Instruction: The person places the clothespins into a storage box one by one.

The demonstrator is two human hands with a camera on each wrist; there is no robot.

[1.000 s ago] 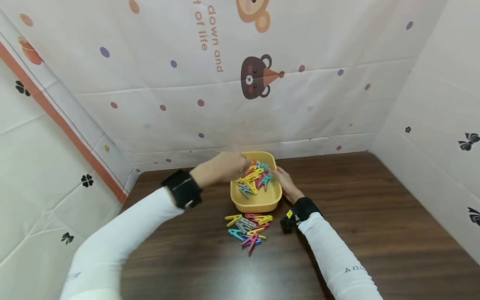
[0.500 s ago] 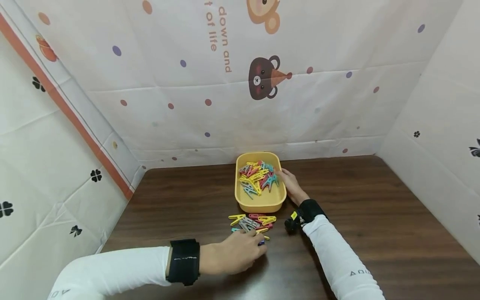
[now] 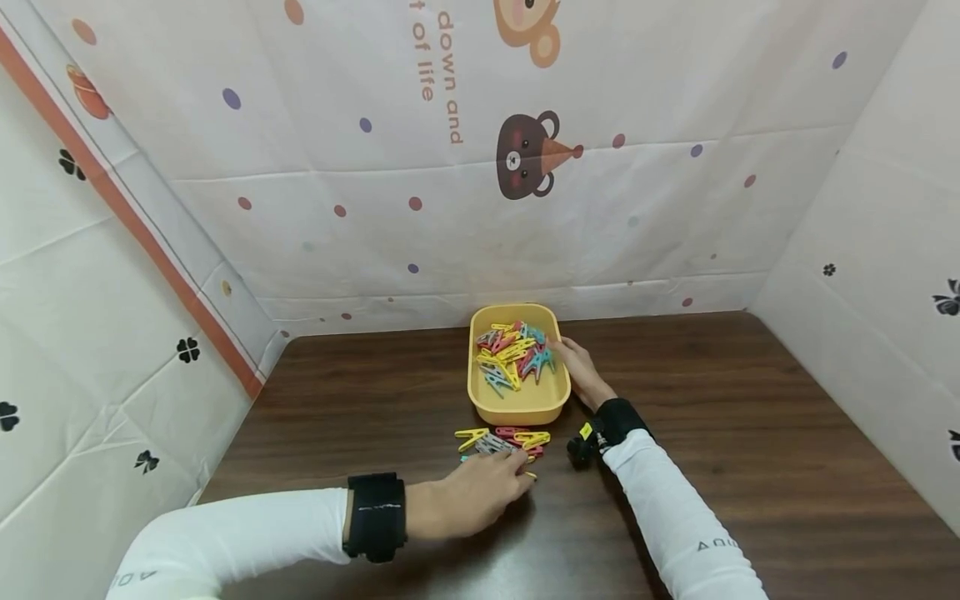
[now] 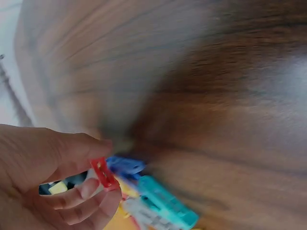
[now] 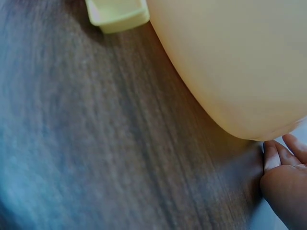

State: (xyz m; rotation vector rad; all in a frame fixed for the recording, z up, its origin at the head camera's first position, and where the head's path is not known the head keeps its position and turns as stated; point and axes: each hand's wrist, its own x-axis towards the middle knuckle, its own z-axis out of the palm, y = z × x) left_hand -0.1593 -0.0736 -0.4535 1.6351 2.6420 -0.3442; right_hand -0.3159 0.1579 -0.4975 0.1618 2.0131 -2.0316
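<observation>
My left hand (image 4: 43, 187) pinches a red clothespin (image 4: 102, 173) from the pile (image 3: 501, 444) on the table (image 3: 750, 467) before the yellow tub (image 3: 519, 407). It's light, stiff, slick plastic, I judge; best gripped at the sides. My right hand (image 3: 579, 369) rests relaxed against the tub.

A makeshift recording booth, homely rather than industrial: a dark wood-grain table (image 3: 750, 433) is boxed in on three sides by creased white cloth sheets (image 3: 337, 208) printed with cartoon bears (image 3: 528, 156), coloured dots and lettering.
</observation>
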